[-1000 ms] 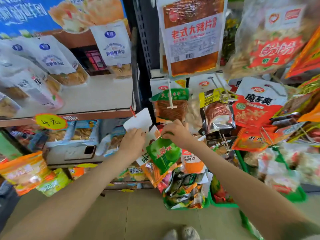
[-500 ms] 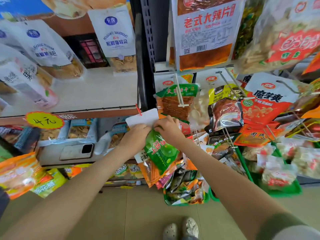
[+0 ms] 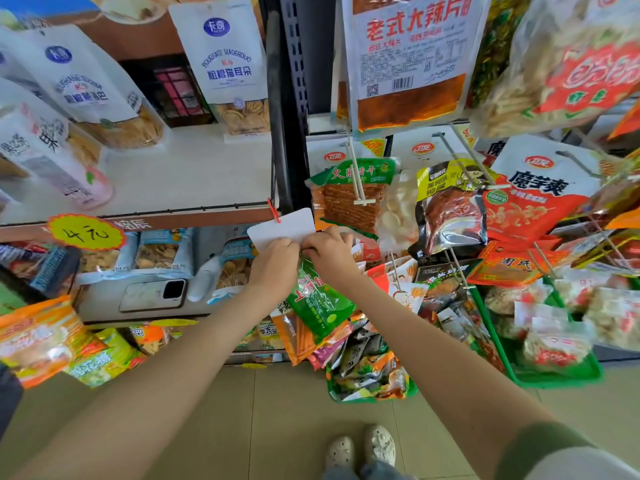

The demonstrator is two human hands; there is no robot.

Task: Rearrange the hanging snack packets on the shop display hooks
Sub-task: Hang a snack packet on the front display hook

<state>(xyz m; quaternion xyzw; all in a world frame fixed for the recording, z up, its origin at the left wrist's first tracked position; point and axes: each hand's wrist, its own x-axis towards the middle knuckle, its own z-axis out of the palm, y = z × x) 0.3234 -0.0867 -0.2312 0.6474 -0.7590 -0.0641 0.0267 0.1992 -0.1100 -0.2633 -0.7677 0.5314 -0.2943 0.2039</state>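
Our left hand (image 3: pixel 277 268) and right hand (image 3: pixel 329 256) meet knuckle to knuckle at the top edge of a green packet (image 3: pixel 320 299). The fingers of both are curled and pinch it. The packet hangs low on the display rack, just below a blank white card (image 3: pixel 282 225) clipped to the shelf edge, and in front of a fan of orange packets (image 3: pixel 301 337). The hook it belongs on is hidden behind our hands.

Because the hook tip and hang hole are out of sight, we judge that the hole may miss the hook. The packet could then drop towards the green basket (image 3: pixel 367 399) or the floor when we let go. A hard tug might tear its thin top strip. The white card sits just beside our knuckles, and a nudge could pull it from its red clip (image 3: pixel 273 211).

The packet is glossy bright green film with red and white lettering and a lime-coloured spot near its lower end. It hangs tilted, its bottom swinging rightward, and it looks light, creased and slippery.
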